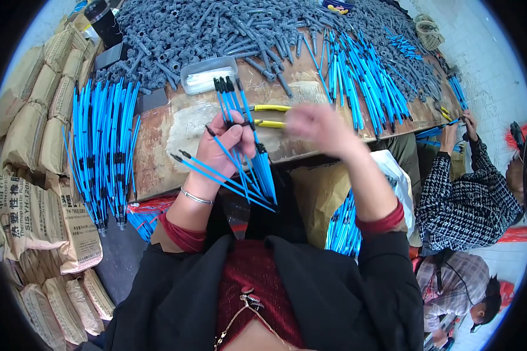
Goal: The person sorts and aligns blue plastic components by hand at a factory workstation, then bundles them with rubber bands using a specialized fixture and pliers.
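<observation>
At the middle of the worktable (152, 140), our left hand (231, 140) grips a bundle of blue rods (264, 175), fingers closed around it. Our right hand (319, 128) is a blur to the right of it; we cannot tell whether it is open, closed or holding anything. We judge the step in hand to be gathering rods; the next move seems to call for a steady left hold while right fingers line up the stray ones.

The bundle is above the near edge. Its long axis runs away from us, leaning slightly left: black-tipped ends point toward the far edge, the opposite ends toward our lap. A few rods cross slantwise, black tips to the left.

Yellow-handled pliers (270, 107) lie beyond our hands. A heap of grey parts (216, 26) covers the far edge; more blue rods (102, 128) overhang the left end.
</observation>
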A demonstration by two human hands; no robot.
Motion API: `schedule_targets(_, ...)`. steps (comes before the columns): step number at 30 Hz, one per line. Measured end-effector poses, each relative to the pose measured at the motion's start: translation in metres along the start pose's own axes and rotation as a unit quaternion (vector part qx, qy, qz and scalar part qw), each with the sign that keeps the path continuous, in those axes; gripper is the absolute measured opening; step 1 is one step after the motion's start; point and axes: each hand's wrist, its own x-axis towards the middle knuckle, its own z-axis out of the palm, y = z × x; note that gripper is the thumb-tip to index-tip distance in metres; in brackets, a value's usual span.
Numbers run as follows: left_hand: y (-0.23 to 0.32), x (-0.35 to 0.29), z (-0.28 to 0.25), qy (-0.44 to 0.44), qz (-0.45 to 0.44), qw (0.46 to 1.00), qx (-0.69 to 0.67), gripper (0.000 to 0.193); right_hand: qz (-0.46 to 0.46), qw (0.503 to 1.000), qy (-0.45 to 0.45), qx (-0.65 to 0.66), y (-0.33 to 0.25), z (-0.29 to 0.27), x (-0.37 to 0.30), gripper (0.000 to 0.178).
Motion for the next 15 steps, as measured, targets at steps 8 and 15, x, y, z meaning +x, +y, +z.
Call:
schedule_targets(8, 0.006, -0.017, -0.013, -0.073, -0.089, 0.993, 0.025, 0.015, 0.341, 0.817, 0.172, -0.432, 0.134, -0.089, 0.101, 0.034)
schedule_targets(15, -0.003, -0.014, -0.01, -0.009, -0.04, 0.999, 0.021, 0.017, 0.407, 0.818, 0.076, -0.4, 0.148, -0.097, 0.126, 0.037)
